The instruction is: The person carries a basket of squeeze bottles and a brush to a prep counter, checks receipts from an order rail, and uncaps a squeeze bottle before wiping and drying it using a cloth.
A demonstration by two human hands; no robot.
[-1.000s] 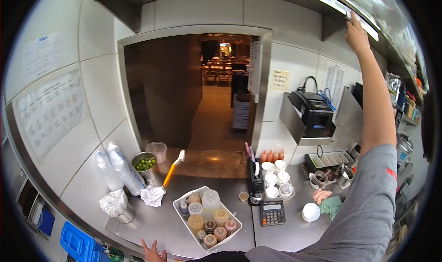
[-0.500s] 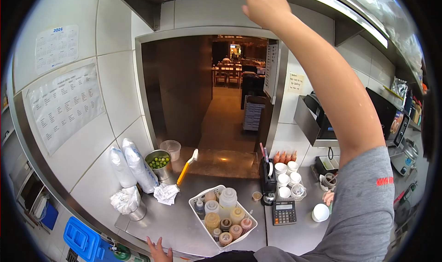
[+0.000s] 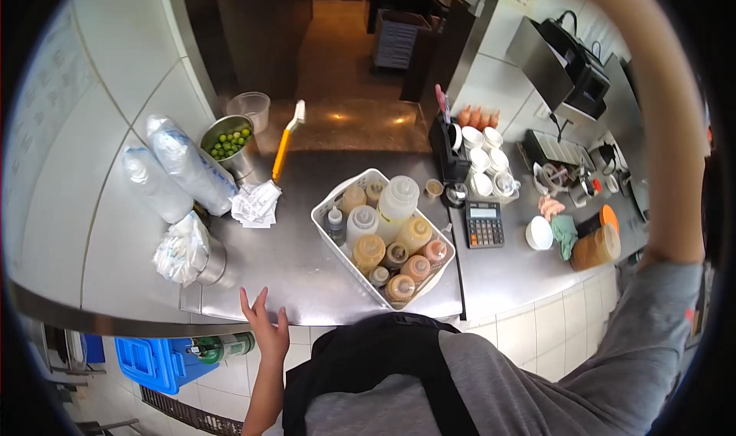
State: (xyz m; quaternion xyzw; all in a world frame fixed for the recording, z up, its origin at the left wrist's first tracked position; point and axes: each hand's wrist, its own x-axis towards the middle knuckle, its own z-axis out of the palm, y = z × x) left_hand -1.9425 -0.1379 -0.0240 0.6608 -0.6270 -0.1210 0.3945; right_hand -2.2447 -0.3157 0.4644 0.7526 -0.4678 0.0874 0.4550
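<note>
My left hand [image 3: 266,325] is held at the front edge of the steel counter [image 3: 261,283], fingers apart and nothing in it. To its right stands a white basket [image 3: 349,263] full of squeeze bottles [image 3: 399,200]. My right arm reaches up along the right side and leaves the top of the view, so the right hand is hidden. Crumpled papers [image 3: 255,204] and a yellow-handled brush [image 3: 284,149] lie behind the basket's left side. A metal pot of green fruits [image 3: 230,145] is beside them.
A calculator [image 3: 484,224], white cups [image 3: 481,160], a white bowl [image 3: 539,233], a green cloth [image 3: 564,235] and a brown-filled container [image 3: 596,248] stand on the right. Plastic-wrapped stacks [image 3: 188,164] lean at the left wall. A blue bin [image 3: 157,363] is below. A printer [image 3: 575,68] hangs at the back right.
The view has tilted down toward the counter. My right hand moved left along the upper shelf, then out of view. My left hand shows more fully, still with fingers spread.
</note>
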